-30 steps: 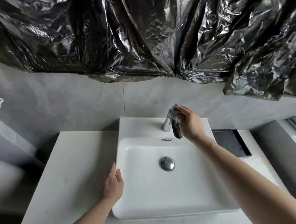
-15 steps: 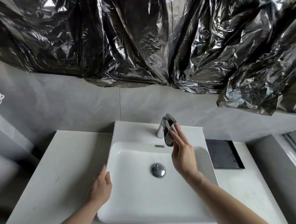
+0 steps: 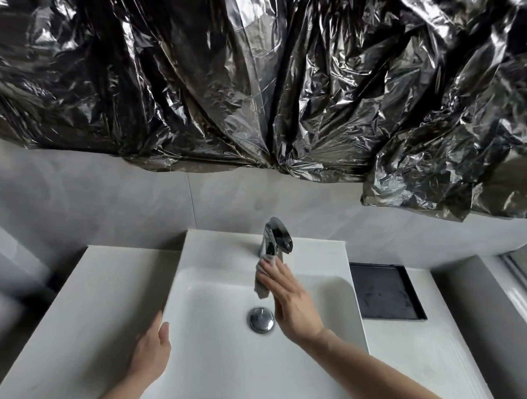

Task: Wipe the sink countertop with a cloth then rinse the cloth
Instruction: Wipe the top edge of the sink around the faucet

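Cloth [image 3: 261, 283] lower now, hanging vertically.

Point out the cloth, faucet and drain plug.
cloth [image 3: 261, 286], head view, hanging lower fold
faucet [image 3: 281, 235], head view, top of handle
drain plug [image 3: 261, 319], head view, centre of cap

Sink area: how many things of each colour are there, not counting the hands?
White: 2, the basin and the countertop
Chrome: 2, the faucet and the drain plug
Grey: 1, the cloth held by the right hand
Black: 2, the tray and the plastic sheet
Total: 7
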{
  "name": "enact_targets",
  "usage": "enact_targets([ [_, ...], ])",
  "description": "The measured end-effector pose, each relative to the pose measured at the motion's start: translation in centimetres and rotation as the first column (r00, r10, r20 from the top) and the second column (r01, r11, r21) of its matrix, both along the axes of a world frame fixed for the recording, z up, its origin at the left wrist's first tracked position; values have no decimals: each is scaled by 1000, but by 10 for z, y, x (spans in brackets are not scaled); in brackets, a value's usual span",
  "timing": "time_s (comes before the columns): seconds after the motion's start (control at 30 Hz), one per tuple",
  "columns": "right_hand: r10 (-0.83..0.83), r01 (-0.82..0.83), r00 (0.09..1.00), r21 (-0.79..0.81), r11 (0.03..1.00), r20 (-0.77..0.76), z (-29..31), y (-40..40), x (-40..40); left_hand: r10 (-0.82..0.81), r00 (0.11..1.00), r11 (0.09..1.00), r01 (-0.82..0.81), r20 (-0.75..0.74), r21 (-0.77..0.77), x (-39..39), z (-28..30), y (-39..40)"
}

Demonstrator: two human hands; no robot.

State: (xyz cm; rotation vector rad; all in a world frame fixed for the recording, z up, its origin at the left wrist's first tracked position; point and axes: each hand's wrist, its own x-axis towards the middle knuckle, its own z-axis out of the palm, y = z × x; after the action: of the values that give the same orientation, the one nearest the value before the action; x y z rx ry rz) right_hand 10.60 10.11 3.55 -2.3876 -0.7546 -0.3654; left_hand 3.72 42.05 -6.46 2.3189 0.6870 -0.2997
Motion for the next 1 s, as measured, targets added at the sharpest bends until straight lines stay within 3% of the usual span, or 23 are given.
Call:
enact_targets([
  [0.23, -115, 129, 990, 182, 975, -83, 29, 19, 25, 98, 995, 994, -97, 7, -51, 3, 9, -14],
  [0.4, -88, 99, 992, 131, 986, -86, 27, 22, 33, 122, 992, 992, -123, -37, -28, 1, 18, -23],
  [0.53, 102, -95, 993, 111, 989, -56, 23, -7, 6, 132, 990, 991, -133, -55, -8, -1, 18, -28],
  [0.6, 161, -151, 981, 88, 985, -113, 13, -29, -4, 132, 990, 991, -132, -48, 4, -1, 17, -27],
  [0.83, 124, -149, 970, -109, 983, -207, -39, -91, -13, 151, 988, 989, -151, -27, 11, -5, 16, -28],
  [1.0, -44, 34, 980, -57, 998, -195, -42, -94, 30, 172, 985, 985, -172, 16, 23, -6, -3, -21],
])
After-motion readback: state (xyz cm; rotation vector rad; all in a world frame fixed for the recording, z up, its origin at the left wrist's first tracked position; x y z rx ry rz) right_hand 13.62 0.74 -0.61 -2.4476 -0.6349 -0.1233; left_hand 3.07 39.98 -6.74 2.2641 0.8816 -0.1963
